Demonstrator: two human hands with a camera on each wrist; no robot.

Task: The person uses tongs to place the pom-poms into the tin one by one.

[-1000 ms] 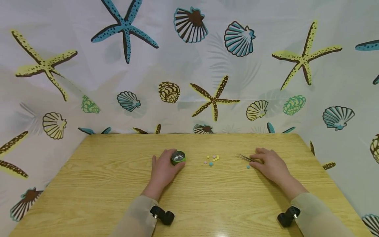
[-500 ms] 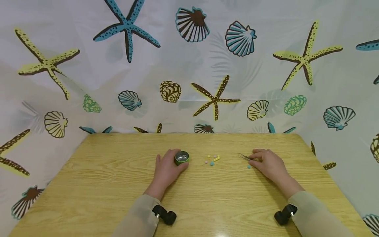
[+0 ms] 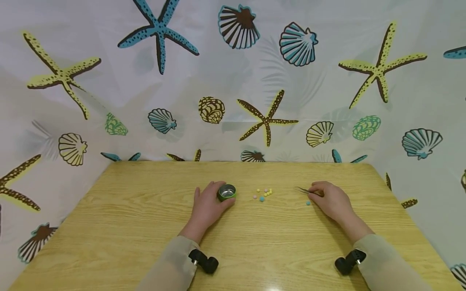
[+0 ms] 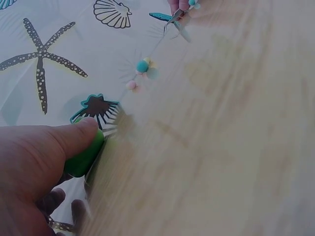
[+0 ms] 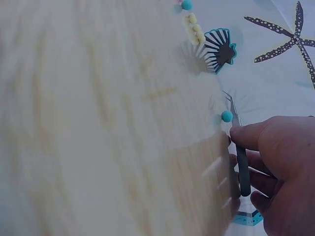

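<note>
Right hand (image 3: 333,200) around tweezers (image 3: 303,190)

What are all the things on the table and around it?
Small round tin: one, green outside and silver inside, table middle, held by the left hand.
Beads: a small cluster, yellow, pink and teal, right of the tin.
Lone bead: one, teal, beside the right hand.
Tweezers: one, metal, in the right hand.
Table: one, light wood.
Curtain: white, starfish and shells, behind.
Hands: left hand, right hand.
</note>
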